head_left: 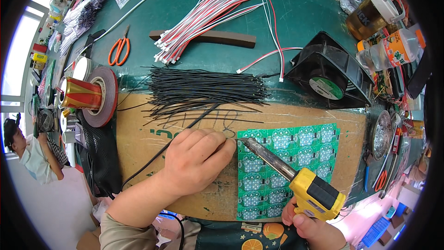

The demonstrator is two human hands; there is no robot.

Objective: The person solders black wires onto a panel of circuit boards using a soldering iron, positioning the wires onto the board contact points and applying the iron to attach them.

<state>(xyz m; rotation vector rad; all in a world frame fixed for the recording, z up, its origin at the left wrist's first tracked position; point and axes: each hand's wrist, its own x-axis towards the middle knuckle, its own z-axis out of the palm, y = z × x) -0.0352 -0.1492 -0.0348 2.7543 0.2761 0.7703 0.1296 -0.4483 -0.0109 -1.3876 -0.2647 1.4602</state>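
My right hand [311, 224] is closed around the grip of a yellow and black soldering gun [319, 193]. Its long metal barrel points up and left, and the tip lies at the upper left corner of a green circuit board panel [252, 166]. The panel carries rows of repeated small boards and lies on a cardboard sheet [143, 157]. At that same corner, close to the tip, the fingers of my left hand [199, 155] are pinched together; what they hold is hidden. Just beyond my left hand lies a pile of thin black wires [203, 85].
Beyond the wires are a bundle of red and white connector leads [208, 16], a brown bar [226, 38] and orange-handled scissors [120, 51]. A black fan [330, 74] stands at right, a tape roll with a red-gold can [81, 93] at left. A person [37, 153] sits far left.
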